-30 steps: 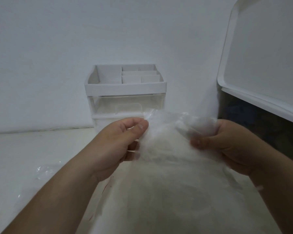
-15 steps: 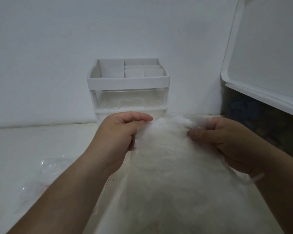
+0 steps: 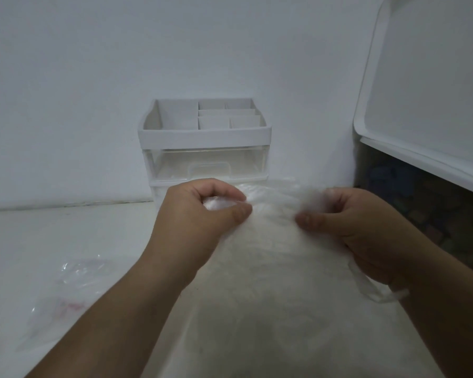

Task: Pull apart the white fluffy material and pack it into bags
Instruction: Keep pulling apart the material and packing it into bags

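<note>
You are at the pulling-apart step. Your left hand (image 3: 200, 225) and right hand (image 3: 358, 230) each grip the top edge of the white fluffy material (image 3: 271, 282). The fingers (image 3: 241, 214) are curled and the thumbs pinch a tuft, and only a short span of fluff lies between the two grips. The material is a big soft mass on the tabletop (image 3: 38, 241) right in front of you, running from your hands down to the bottom of the view. Thin clear film shows along its top and by your right wrist — whether the whole mass sits inside a bag, I cannot tell.

The next move, as I judge it, calls for drawing the hands apart sideways until a handful tears free, then carrying it to a bag. A flat clear bag (image 3: 74, 271) lies on the tabletop to your left, apart from the fluff.

Mind your room. The left side is open tabletop. On the right, a raised white lid (image 3: 421, 105) stands close to your right hand — so pull mostly leftward. The drawer organiser (image 3: 205, 137) stands just behind your hands, against the wall.
</note>
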